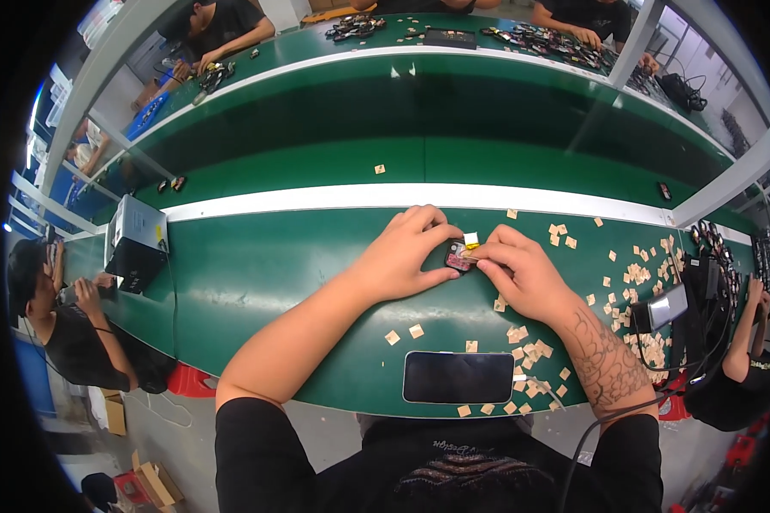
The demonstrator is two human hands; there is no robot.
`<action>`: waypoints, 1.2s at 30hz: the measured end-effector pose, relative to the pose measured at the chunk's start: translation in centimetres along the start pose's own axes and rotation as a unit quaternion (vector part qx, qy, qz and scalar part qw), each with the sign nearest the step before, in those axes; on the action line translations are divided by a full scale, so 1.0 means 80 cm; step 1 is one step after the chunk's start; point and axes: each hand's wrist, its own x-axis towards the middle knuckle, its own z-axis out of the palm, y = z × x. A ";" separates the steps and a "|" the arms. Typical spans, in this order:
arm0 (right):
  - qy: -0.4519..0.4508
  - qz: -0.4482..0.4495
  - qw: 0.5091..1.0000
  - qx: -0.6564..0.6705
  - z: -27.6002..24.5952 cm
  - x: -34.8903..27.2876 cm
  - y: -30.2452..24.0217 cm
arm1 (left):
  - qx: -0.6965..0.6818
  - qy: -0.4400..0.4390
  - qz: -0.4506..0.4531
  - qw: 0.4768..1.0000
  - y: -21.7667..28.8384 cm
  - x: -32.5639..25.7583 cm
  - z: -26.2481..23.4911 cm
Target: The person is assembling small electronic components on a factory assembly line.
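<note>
A small black-edged device with a reddish inside [456,256] rests at the middle of the green bench. My left hand [408,255] grips it from the left, thumb on the near side and fingers on the far side. From the right, my right hand [518,268] has thumb and forefinger pinched together at the device's right edge. Whatever lies between those fingertips is too small to make out. A white and yellow piece [470,240] stands up at the device's far right corner, beside the right fingertips.
A black phone [459,377] with a white cable lies in front of me. Small tan squares [535,350] are scattered to the right, near a grey-and-black box [666,308] and cables. A white-and-black machine [139,244] stands left. Several people work around the benches.
</note>
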 end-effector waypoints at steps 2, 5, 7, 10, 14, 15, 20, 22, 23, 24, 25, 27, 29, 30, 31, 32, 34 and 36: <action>-0.020 0.020 0.998 -0.057 -0.003 -0.001 -0.006 | 0.002 -0.002 -0.004 1.000 0.004 -0.001 0.002; -0.019 0.011 0.992 -0.127 -0.011 -0.001 -0.011 | 0.002 -0.007 -0.005 1.000 0.004 -0.003 0.003; -0.018 0.011 0.985 -0.168 -0.012 -0.002 -0.016 | -0.004 -0.008 -0.001 1.000 0.007 -0.003 0.004; -0.007 -0.006 0.970 -0.244 -0.011 -0.002 -0.019 | -0.025 0.011 -0.008 1.000 0.017 0.000 0.011; 0.001 -0.045 0.946 -0.322 -0.007 -0.002 -0.023 | -0.046 -0.004 -0.021 0.999 0.019 0.000 0.018; -0.002 -0.045 0.946 -0.321 -0.005 -0.001 -0.025 | -0.057 -0.008 -0.024 0.998 0.019 0.001 0.018; -0.011 -0.062 0.940 -0.334 0.000 0.004 -0.024 | -0.061 -0.011 -0.019 0.998 0.018 0.003 0.016; -0.012 -0.057 0.940 -0.336 0.002 0.001 -0.025 | -0.069 -0.015 -0.023 0.997 0.018 0.005 0.016; -0.013 -0.053 0.940 -0.337 0.003 0.000 -0.025 | -0.068 -0.014 -0.025 0.997 0.019 0.005 0.017; -0.012 -0.053 0.940 -0.337 0.001 0.000 -0.026 | -0.067 -0.013 -0.026 0.997 0.020 0.004 0.017; -0.012 -0.066 0.937 -0.344 -0.003 0.000 -0.029 | -0.067 -0.014 -0.026 0.997 0.020 0.003 0.018; -0.012 -0.078 0.933 -0.351 -0.004 0.001 -0.029 | -0.068 -0.007 -0.028 0.997 0.021 0.001 0.019; -0.016 -0.082 0.929 -0.359 -0.006 0.000 -0.029 | -0.077 0.002 -0.030 0.997 0.027 0.000 0.022; -0.015 -0.080 0.929 -0.360 -0.006 0.000 -0.030 | -0.087 0.012 -0.035 0.996 0.029 0.000 0.023; -0.018 -0.080 0.926 -0.367 -0.004 0.001 -0.030 | -0.087 0.011 -0.035 0.995 0.029 -0.001 0.023; -0.021 -0.079 0.924 -0.375 -0.003 0.001 -0.030 | -0.090 0.010 -0.039 0.995 0.029 -0.001 0.023; -0.003 -0.066 0.942 -0.330 -0.004 0.000 -0.025 | -0.091 0.009 -0.040 0.995 0.029 -0.002 0.023; 0.018 -0.054 0.957 -0.284 -0.007 0.001 -0.015 | -0.090 0.018 -0.035 0.995 0.028 -0.003 0.023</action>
